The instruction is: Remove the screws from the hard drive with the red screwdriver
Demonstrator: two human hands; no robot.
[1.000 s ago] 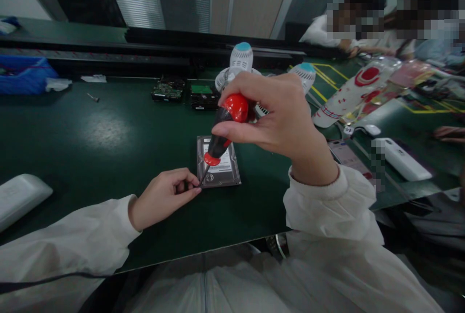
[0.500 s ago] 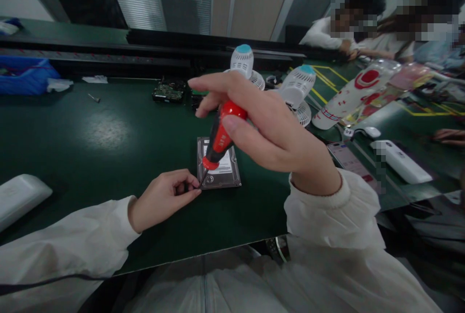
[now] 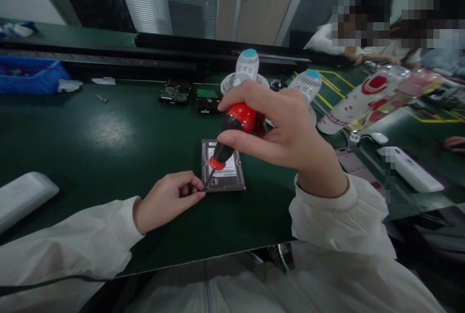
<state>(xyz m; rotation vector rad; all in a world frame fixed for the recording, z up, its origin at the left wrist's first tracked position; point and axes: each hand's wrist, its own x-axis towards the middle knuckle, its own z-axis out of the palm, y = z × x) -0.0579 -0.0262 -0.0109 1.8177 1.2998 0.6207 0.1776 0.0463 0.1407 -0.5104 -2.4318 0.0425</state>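
Note:
A hard drive (image 3: pixel 227 173) lies flat on the dark green table (image 3: pixel 109 158), label up. My right hand (image 3: pixel 279 133) is closed round the red and black handle of a screwdriver (image 3: pixel 228 136), which stands tilted with its tip at the drive's near left corner. My left hand (image 3: pixel 169 199) rests on the table beside that corner, fingers pinched at the screwdriver's thin shaft just above the tip. Both arms wear white sleeves.
Two circuit boards (image 3: pixel 174 92) lie further back on the table. White fan-like devices with teal caps (image 3: pixel 247 68) stand behind my right hand. A white bottle with red marks (image 3: pixel 358 102) lies at the right, a white box (image 3: pixel 22 196) at the left. Other people sit at the far right.
My right hand's fingers, spread half a second ago, have closed round the handle again, which has turned to show more black. The view has shifted slightly. My left hand keeps its pinch.

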